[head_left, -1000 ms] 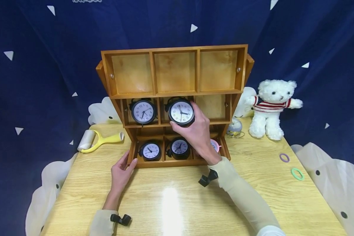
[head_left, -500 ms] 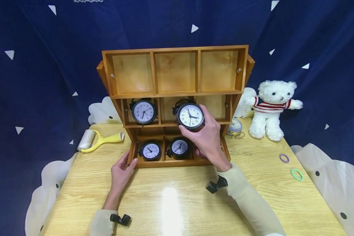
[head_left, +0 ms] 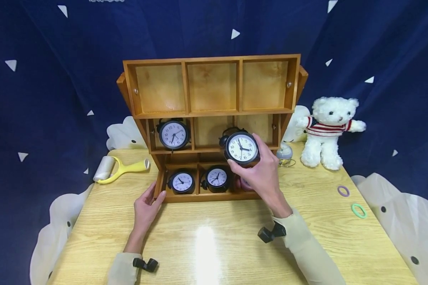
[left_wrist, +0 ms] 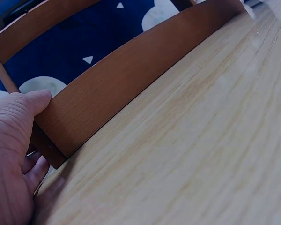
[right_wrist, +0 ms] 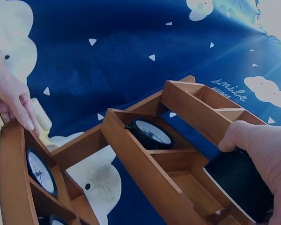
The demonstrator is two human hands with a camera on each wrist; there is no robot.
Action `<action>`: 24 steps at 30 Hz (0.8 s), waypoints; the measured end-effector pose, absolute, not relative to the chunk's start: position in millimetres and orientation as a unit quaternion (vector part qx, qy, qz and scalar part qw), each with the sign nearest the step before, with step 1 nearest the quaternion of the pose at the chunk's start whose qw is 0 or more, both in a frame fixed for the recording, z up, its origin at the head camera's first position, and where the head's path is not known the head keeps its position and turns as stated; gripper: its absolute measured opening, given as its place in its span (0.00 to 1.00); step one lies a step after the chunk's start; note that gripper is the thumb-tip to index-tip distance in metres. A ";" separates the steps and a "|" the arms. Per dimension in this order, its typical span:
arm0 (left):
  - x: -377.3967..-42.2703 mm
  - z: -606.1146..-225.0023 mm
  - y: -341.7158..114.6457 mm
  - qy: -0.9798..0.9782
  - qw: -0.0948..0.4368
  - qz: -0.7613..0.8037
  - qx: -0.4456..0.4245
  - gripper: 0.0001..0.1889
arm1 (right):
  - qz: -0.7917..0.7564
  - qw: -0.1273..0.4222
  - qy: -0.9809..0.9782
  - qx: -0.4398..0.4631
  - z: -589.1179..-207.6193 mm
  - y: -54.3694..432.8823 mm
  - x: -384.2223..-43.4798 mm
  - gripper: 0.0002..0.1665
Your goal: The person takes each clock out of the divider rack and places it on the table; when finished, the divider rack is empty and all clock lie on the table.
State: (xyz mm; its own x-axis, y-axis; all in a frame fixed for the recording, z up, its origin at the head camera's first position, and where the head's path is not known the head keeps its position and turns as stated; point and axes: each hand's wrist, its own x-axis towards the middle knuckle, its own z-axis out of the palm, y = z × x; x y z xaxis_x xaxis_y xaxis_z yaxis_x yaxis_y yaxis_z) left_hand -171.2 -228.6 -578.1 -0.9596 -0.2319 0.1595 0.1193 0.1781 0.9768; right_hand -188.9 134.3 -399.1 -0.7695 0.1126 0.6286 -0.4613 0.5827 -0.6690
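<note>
A three-tier wooden shelf with divided compartments stands on the table. My right hand grips a round black alarm clock by its sides, its white dial toward me. In the head view this clock overlaps the middle tier's right divider; its dark body shows in the right wrist view. My left hand holds the shelf's lower left corner, thumb on the front board. Black clocks sit in the middle tier's left compartment, bottom left and bottom middle.
A pink clock at bottom right is partly hidden by my right hand. Left of the shelf lies a yellow-handled lint roller. On the right are a white teddy bear, a purple ring and a green ring.
My right hand has carried the black alarm clock rightward and slightly down, from in front of the middle compartment toward the right one. My left hand has stayed at the shelf corner.
</note>
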 end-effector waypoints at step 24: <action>-172.5 -579.5 -228.7 -0.744 0.142 -0.653 0.029 0.31 | 0.433 0.344 -0.831 0.068 -418.9 195.1 -153.5 0.53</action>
State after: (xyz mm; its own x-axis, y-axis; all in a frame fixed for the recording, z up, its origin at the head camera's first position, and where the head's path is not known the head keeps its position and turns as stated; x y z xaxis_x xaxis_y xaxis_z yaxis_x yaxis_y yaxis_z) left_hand -172.5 -228.7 -579.5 -0.9581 -0.2278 0.1736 0.1426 0.1460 0.9789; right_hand -153.5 195.1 -418.9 -0.7544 0.1846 0.6299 -0.4102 0.6166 -0.6720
